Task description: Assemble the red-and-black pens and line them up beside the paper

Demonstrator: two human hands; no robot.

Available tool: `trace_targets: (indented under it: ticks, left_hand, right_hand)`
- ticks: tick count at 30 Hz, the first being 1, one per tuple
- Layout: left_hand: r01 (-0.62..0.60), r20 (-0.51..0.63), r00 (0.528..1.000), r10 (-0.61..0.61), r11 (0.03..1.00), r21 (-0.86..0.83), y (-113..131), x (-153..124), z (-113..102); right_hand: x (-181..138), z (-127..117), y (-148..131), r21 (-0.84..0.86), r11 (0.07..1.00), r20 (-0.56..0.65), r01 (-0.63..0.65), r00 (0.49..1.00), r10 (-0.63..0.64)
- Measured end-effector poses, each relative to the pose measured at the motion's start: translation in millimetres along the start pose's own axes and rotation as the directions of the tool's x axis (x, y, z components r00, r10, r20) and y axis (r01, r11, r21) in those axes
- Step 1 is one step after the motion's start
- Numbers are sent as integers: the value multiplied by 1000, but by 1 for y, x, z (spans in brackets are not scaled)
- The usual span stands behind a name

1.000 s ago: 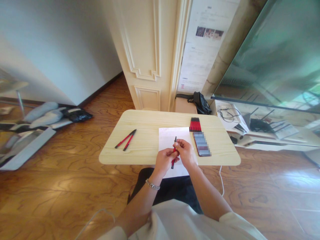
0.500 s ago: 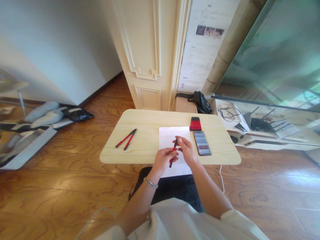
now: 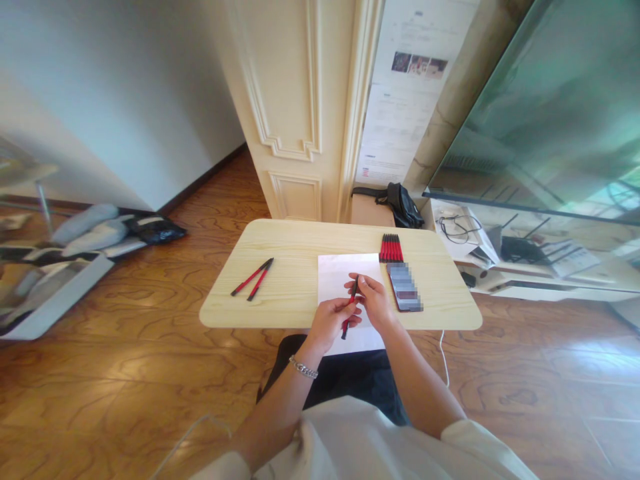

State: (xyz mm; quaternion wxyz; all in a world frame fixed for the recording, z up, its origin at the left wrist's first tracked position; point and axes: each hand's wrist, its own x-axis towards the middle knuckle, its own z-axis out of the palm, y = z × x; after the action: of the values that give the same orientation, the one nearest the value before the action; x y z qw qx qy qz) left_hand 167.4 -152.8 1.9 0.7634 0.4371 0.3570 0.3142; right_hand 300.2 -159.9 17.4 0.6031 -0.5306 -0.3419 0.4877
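Over a white sheet of paper, both hands hold one red and black pen, which is tilted with its upper end away from me. My left hand is closed round the red barrel between thumb and fingers. At the pen's upper black end, the fingers of my right hand pinch it. Two more red and black pens lie to the left on the table, their far ends meeting in a V. Several matching pens lie side by side in a row at the back right.
A phone rests on the pale wooden table, right of my right hand. The paper overhangs the near edge above my lap. Behind the table are a panelled door and a black bag.
Both hands and the pen have shifted slightly to the right and towards me. The pens on the table, the paper and the phone have stayed put.
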Motion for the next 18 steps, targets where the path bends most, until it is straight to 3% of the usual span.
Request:
trace_targets:
  ticks: [8,15,18]
  left_hand:
    - [-68,-110,991,80,992,104,-11,4,4]
    - [-106,-148,980,133,978,178,-18,2,3]
    - [-91,-90,991,103,987,129,-11,1,4]
  right_hand:
    - [2,1,7,-201,977,-93,75,991,-96]
    - [0,2,9,-277,957,-188,89,971,-145]
    - [-1,0,3,-184,979,-107,93,988,-114]
